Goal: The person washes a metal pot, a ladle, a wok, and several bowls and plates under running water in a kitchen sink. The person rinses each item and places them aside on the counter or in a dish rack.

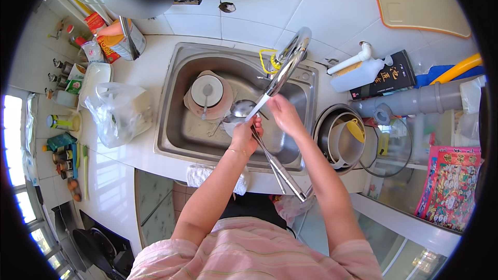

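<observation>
My left hand (245,138) grips long-handled steel kitchen utensils over the sink (181,140). Their handles (286,179) point back towards me across the sink's front edge, and a ladle bowl (243,107) lies just beyond my fingers. Water (257,107) runs from the curved chrome faucet (290,64) down onto the utensils. My right hand (284,114) is beside the spout's end, its fingertips partly hidden; whether it holds anything I cannot tell. At the basin's left, a white bowl (202,85) with a spoon (206,95) in it rests on stacked pinkish dishes (225,111).
Nested pots (323,140) with a yellow scoop (355,130) stand right of the sink. Left of it sits a plastic bag (120,120). A white cloth (198,175) hangs over the front edge. A grey pipe (412,99) and a plastic bottle (358,76) lie at the right.
</observation>
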Demonstrator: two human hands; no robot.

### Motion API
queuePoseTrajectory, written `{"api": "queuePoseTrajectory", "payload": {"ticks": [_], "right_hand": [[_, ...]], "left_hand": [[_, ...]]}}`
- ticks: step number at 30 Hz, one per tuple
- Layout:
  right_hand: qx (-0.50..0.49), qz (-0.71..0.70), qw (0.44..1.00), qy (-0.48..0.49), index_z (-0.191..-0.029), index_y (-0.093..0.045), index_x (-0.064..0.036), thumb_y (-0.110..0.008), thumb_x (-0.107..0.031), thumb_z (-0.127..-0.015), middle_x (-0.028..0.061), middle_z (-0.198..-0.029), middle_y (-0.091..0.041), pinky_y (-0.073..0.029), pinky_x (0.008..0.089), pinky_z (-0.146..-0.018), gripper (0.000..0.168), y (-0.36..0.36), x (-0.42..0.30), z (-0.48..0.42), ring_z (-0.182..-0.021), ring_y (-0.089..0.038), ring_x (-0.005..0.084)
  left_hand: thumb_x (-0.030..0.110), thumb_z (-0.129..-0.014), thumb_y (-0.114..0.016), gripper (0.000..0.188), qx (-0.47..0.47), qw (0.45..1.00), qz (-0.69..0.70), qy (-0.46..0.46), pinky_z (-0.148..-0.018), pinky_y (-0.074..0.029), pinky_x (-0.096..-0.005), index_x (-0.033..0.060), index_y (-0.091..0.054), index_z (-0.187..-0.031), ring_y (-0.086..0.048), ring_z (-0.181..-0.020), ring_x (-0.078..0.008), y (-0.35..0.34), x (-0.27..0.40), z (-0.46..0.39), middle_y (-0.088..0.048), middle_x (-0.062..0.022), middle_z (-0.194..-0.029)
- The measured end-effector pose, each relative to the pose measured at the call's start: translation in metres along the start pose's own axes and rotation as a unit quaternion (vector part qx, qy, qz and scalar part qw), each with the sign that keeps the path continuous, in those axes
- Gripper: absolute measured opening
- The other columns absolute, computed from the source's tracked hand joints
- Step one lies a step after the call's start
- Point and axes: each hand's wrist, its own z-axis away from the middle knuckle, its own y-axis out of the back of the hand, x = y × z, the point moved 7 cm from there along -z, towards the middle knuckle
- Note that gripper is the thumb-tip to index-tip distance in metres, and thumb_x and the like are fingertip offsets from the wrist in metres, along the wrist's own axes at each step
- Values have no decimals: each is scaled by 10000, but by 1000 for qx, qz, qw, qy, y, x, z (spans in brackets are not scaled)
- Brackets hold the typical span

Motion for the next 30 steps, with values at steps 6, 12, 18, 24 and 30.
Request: {"api": "queuePoseTrajectory", "payload": {"ticks": [6, 12, 18, 24, 30], "right_hand": [[86, 47, 987, 129, -981, -594, -27, -542, -167, -884, 218, -928, -634, -493, 442, -779, 178, -10, 22, -78, -878, -629, 372], [46, 17, 998, 31, -957, -610, -22, -583, -326, -940, 122, -815, -651, -498, 383, -752, 306, -36, 6, -54, -766, -641, 285], [-221, -109, 962, -116, -872, -632, 0, -540, -348, -979, 87, -784, -679, -473, 311, -738, 376, -99, -24, 46, -762, -624, 187], [-125, -192, 973, -19, -963, -553, -27, -572, -187, -971, 10, -818, -558, -442, 262, -745, 162, -95, -75, 42, -783, -535, 106], [46, -173, 977, 114, -986, -550, -9, -628, -160, -948, 22, -846, -523, -424, 250, -666, 174, -51, -130, 19, -739, -479, 99]], "left_hand": [[131, -1009, -488, 201, 35, 999, 13, -29, -611, -531, -256, -43, -540, -1096, -587, -723, -176, 9, 13, 12, -620, -128, -917], [161, -984, -556, 203, 16, 996, 2, -92, -722, -580, -272, -23, -602, -1057, -651, -833, -180, 21, 48, 20, -654, -115, -955], [128, -1005, -497, 230, -40, 984, -26, -170, -943, -539, -398, -43, -572, -1139, -640, -1056, -291, -1, 95, 39, -644, -166, -1101], [158, -1015, -485, 326, -117, 968, -91, -202, -1010, -474, -426, -58, -489, -1259, -574, -1187, -300, -36, 132, 71, -586, -188, -1248], [209, -1032, -452, 368, -127, 931, -198, -279, -1011, -459, -417, -73, -466, -1269, -566, -1201, -299, -59, 184, 122, -562, -206, -1285]]}}
